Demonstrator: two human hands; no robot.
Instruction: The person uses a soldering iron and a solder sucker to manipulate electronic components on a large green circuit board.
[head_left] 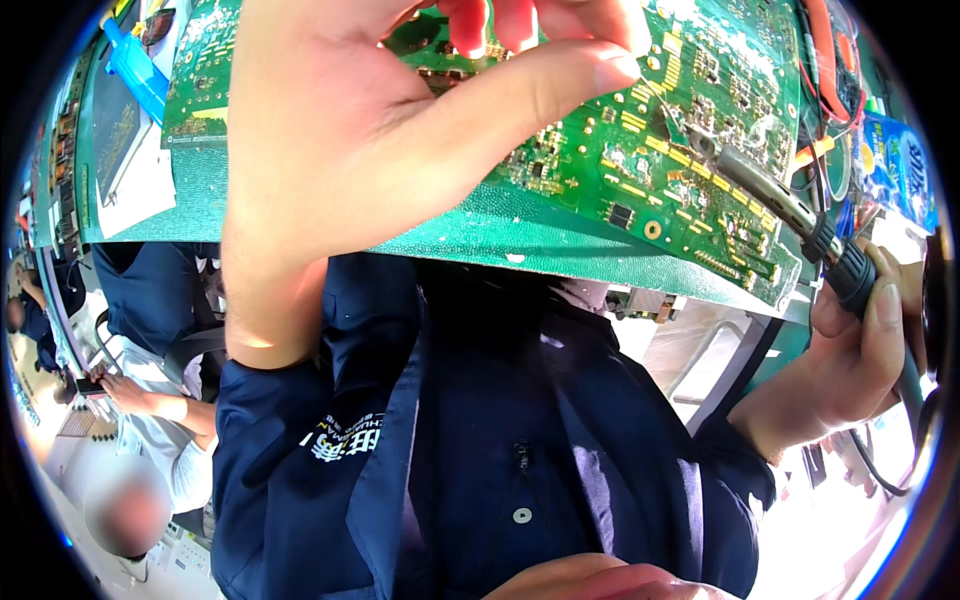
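My left hand (330, 150) reaches over a green circuit board (640, 190), thumb and forefinger pinched together at its upper part. A thin strand that looks like solder wire (662, 96) runs from those fingertips toward the iron's tip. In my right hand (850, 370), at the right edge, a soldering iron (768, 188) is gripped by its dark handle. Its metal shaft slants up and left across the board, the tip close to a row of gold pads. Pale wisps like smoke hang near the tip. My left hand hides part of the board.
A green mat (470, 225) covers the bench to its near edge. Another circuit board (195, 90), a blue tool (135, 65) and white paper (140, 195) lie left. Red-handled pliers (822, 60) and a blue packet (895, 165) are right. A co-worker (185, 430) sits at left.
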